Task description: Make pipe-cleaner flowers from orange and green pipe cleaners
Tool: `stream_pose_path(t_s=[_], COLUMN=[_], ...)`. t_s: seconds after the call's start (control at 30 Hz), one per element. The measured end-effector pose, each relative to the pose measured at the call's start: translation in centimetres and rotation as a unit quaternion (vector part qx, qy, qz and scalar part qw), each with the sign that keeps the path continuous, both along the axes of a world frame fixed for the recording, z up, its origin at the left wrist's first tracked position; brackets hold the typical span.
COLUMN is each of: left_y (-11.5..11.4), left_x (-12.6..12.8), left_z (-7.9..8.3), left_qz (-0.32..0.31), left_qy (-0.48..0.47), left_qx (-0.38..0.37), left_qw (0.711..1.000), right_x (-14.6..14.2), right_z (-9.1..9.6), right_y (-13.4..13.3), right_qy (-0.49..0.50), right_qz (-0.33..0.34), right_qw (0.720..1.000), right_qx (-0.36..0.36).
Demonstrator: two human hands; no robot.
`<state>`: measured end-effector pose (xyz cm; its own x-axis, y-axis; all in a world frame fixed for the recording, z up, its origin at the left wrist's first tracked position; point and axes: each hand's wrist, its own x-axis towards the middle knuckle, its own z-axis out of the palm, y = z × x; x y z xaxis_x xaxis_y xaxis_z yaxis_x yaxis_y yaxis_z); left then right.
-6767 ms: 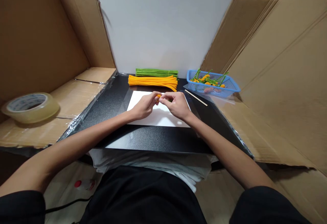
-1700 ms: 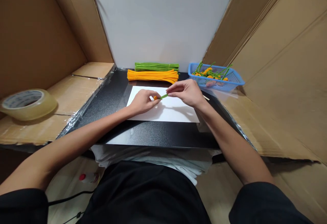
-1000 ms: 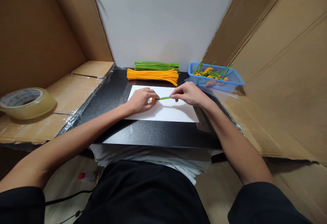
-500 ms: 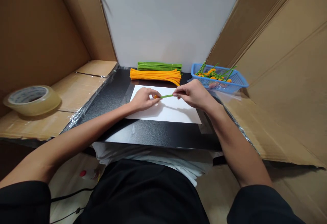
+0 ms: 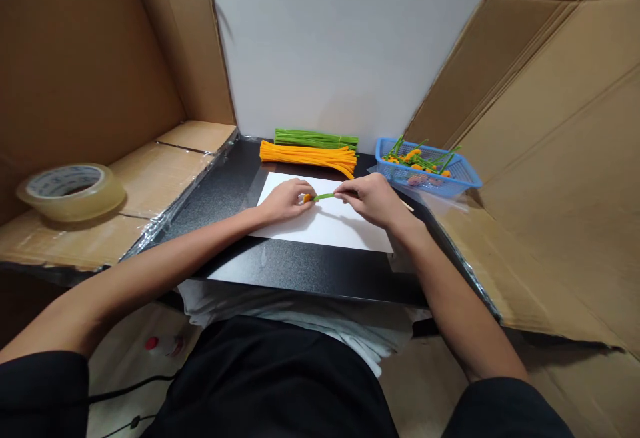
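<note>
Over a white sheet (image 5: 330, 228), my left hand (image 5: 286, 202) pinches a small orange piece (image 5: 307, 198) at the end of a short green pipe cleaner (image 5: 325, 196). The fingertips of my right hand (image 5: 367, 199) are closed on the green pipe cleaner's other end. Between the two hands the green length bows slightly. How the orange piece joins the green one is partly hidden by my left fingers. Behind the sheet lie a bundle of orange pipe cleaners (image 5: 305, 155) and a bundle of green pipe cleaners (image 5: 315, 138).
A blue basket (image 5: 450, 188) at the back right holds several green-and-orange pieces. On the cardboard ledge at left sits a roll of clear tape (image 5: 75, 191). Cardboard walls (image 5: 560, 131) flank the black tabletop (image 5: 280, 265). A red-capped bottle (image 5: 163, 345) is down on the floor.
My head view has shifted slightly. The green pipe cleaner now bows a little where it was straighter, and more of the orange piece shows beside my left fingers.
</note>
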<state>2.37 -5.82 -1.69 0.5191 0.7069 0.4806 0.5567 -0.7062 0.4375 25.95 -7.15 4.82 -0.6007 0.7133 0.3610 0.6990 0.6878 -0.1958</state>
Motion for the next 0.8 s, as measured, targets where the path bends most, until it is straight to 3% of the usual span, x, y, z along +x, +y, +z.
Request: stream_pose_path(t_s=[0.1,0.17,0.3,0.43,0.57,0.8], left_y=[-0.3,-0.5,-0.3,0.4,0.6,0.3], left_x=[0.4,0.7,0.7,0.2,0.1,0.2], left_z=[-0.2,-0.1,-0.1,-0.6,-0.8,-0.4], left_qz=[0.026,0.040,0.020,0.003,0.006,-0.014], left_qy=[-0.029,-0.046,-0.101,-0.144,-0.145,-0.146], left_qx=[0.091,0.106,0.027,-0.081,-0.126,-0.180], left_qw=[0.995,0.992,0.994,0.986,0.981,0.973], right_x=[-0.7,-1.0,-0.6,0.0,-0.7,-2.8], right_z=[-0.5,-0.6,-0.6,-1.1,-1.8,-3.2], right_y=[-0.2,-0.4,0.0,0.6,0.4,-0.6], right_qy=[0.014,0.046,0.094,0.065,-0.038,-0.137], right_qz=[0.006,0.014,0.012,-0.033,-0.089,-0.088], right_qw=[1.000,0.999,0.995,0.997,0.993,0.966], right_qx=[0.010,0.007,-0.012,-0.008,0.073,0.203])
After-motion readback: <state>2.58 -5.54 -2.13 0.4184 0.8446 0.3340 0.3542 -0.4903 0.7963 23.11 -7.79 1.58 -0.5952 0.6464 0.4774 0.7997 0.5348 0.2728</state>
